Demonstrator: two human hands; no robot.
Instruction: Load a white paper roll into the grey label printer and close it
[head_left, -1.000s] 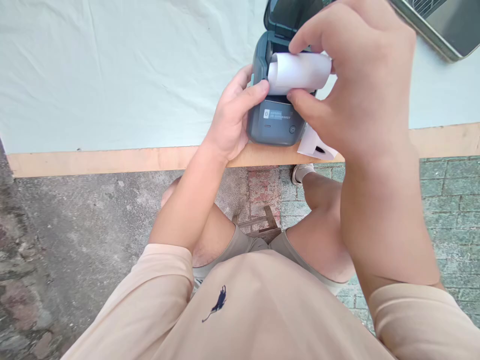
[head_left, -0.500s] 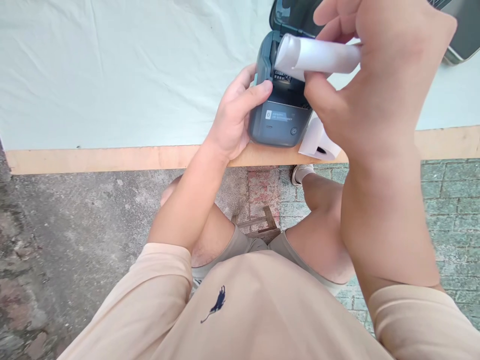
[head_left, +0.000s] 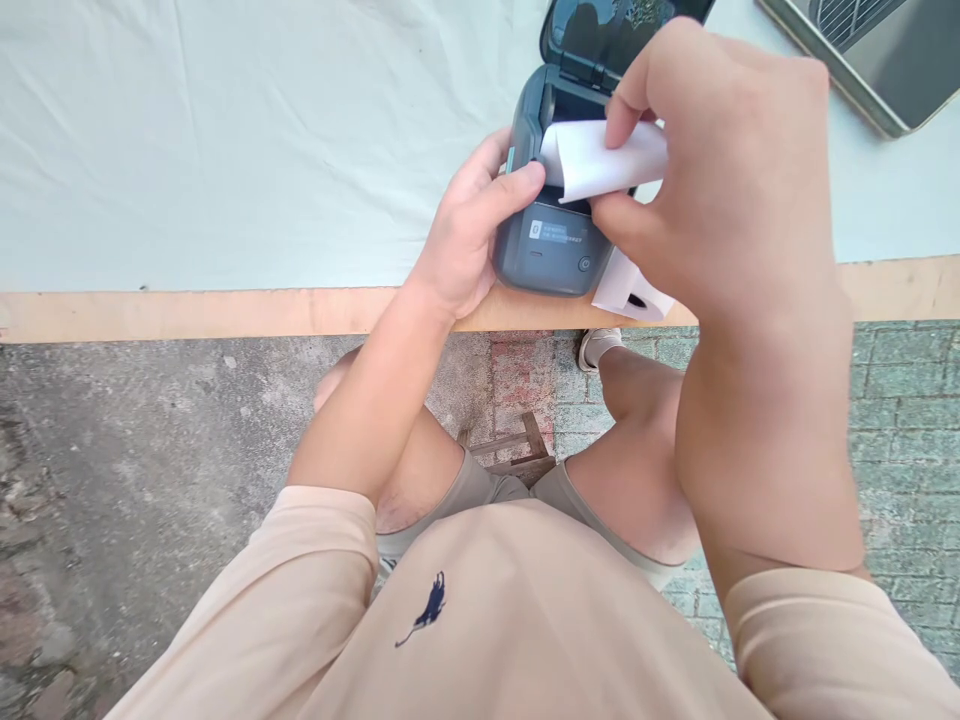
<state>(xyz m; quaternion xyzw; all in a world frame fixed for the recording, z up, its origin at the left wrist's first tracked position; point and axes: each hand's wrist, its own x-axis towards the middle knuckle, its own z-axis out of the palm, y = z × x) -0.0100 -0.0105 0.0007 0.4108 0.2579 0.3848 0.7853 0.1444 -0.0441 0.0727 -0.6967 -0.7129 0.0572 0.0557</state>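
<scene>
A dark blue-grey label printer lies near the table's front edge, its dark lid swung up at the far end. My left hand grips its left side, the thumb resting on the rim of the paper bay. Between the thumb and fingers of my right hand is a white paper roll, lying crosswise over the bay and partly within it. My hand covers the roll's right end. A second white paper roll lies by the printer's lower right corner, at the table edge.
A pale cloth covers the table, leaving a bare wooden edge strip in front. A metal-rimmed dark tray-like object lies at the far right. Below, a wooden stool shows between my legs.
My right hand has brought the paper roll down and toward me, from above the printer into its open bay. My left hand still holds the printer.
</scene>
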